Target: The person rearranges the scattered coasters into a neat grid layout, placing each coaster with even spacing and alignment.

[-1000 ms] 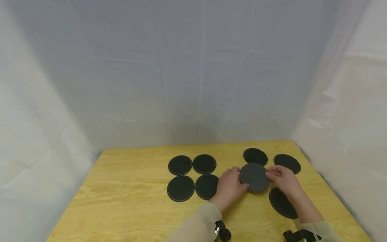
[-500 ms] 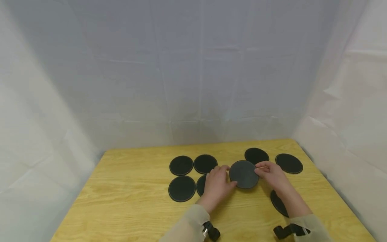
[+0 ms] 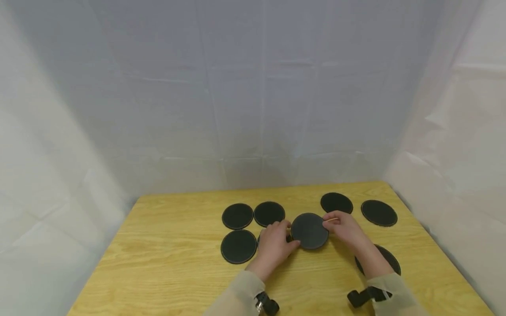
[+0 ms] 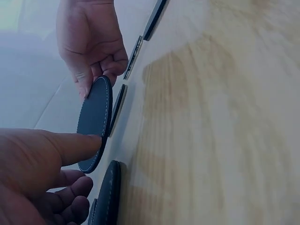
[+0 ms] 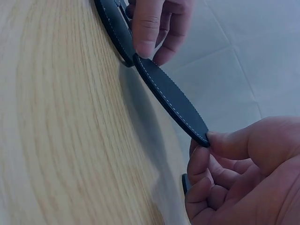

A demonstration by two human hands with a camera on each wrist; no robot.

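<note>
Both hands hold one round black coaster [image 3: 309, 231] by its opposite edges, just above the wooden table [image 3: 166, 263]. My left hand [image 3: 285, 237] pinches its left edge and my right hand [image 3: 330, 222] pinches its right edge. In the left wrist view the held coaster [image 4: 96, 124] is tilted, with my left thumb [image 4: 70, 145] on its rim. The right wrist view shows the held coaster [image 5: 171, 96] raised at the right hand [image 5: 220, 150], its low edge by another coaster [image 5: 111, 23] under the left hand's fingers [image 5: 149, 28].
Three black coasters [image 3: 237, 216] [image 3: 269, 213] [image 3: 239, 245] lie at the left; a fourth is mostly hidden under my left hand. Two more coasters [image 3: 336, 202] [image 3: 378, 212] lie at the back right. Another coaster [image 3: 389, 259] lies behind my right forearm.
Both hands have carried the held coaster to the left, toward the left group. My left hand now covers the front-right coaster of that group.
</note>
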